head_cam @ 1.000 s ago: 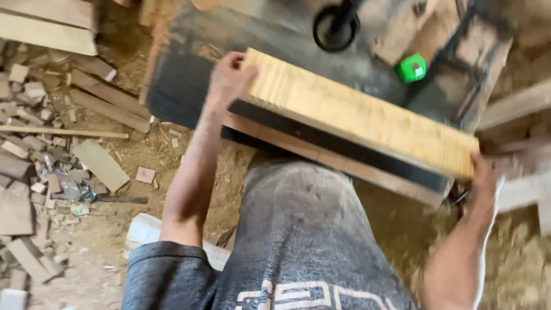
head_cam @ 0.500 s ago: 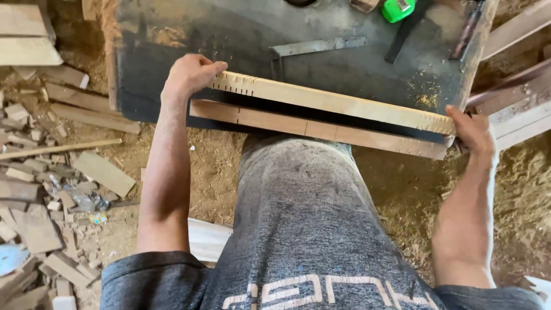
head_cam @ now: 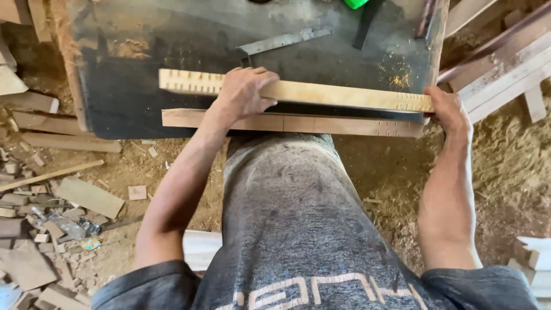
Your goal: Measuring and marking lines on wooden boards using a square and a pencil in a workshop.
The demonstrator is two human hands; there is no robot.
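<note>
A long wooden panel stands on edge on the dark worktable [head_cam: 172, 40]; its pale top edge [head_cam: 344, 95] has small notches near both ends, and its browner lower edge [head_cam: 321, 124] lies along the table's near side. My left hand [head_cam: 244, 92] grips over the top edge left of the middle. At the panel's right end, my right hand [head_cam: 447, 112] holds it by the table's corner. A metal square [head_cam: 284, 41] lies on the table just behind the panel.
Wood offcuts [head_cam: 86, 195] and scraps litter the sawdust floor at left. Stacked timber [head_cam: 505, 63] lies at the right. A green object [head_cam: 356, 3] and a dark tool [head_cam: 367, 26] sit at the table's far edge. White boards [head_cam: 534, 258] lie at lower right.
The panel has settled upright along the table's near side. My left hand slid from the panel's left end toward its middle. The right hand stays on the right end.
</note>
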